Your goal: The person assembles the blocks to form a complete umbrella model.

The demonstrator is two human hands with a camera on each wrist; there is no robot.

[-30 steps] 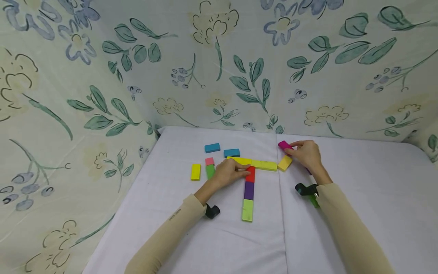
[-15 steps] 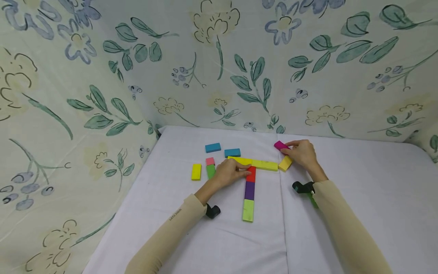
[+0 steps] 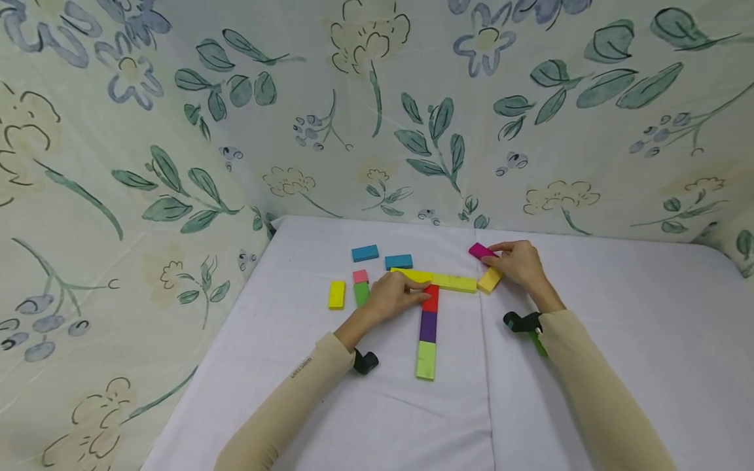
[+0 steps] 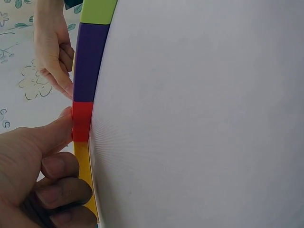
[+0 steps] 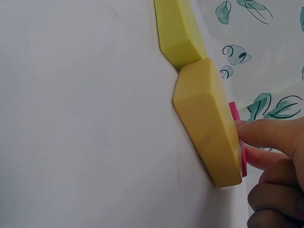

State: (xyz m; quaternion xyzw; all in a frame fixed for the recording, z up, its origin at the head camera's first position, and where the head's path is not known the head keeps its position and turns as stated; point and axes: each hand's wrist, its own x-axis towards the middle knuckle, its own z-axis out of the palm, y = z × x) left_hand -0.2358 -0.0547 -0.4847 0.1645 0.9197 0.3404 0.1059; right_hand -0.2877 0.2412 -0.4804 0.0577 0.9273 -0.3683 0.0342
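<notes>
My left hand [image 3: 391, 296] reaches in from the left, thumb and forefinger at the red block [image 3: 431, 298], other fingers curled beside the yellow block [image 4: 83, 164]. A purple block [image 3: 428, 326] and a lime-green block [image 3: 426, 360] continue the column below the red one. Across its top runs a row of yellow blocks [image 3: 455, 282], partly covered by that hand. My right hand [image 3: 520, 265] pinches a magenta block [image 3: 481, 250] between thumb and forefinger. This block lies just beyond a slanted orange-yellow block [image 5: 204, 123], whose corner meets the end of the yellow row.
Two blue blocks [image 3: 365, 253] lie at the back left. A yellow block [image 3: 336, 295], a pink block [image 3: 360, 277] and a green block [image 3: 361, 293] lie left of my left hand. Another green block [image 3: 538, 343] shows under my right wrist. Floral cloth [image 3: 377, 131] backs the white table.
My right hand has moved a little to the left with the magenta block, bringing it farther over behind the orange-yellow block. My left hand has stayed in place.
</notes>
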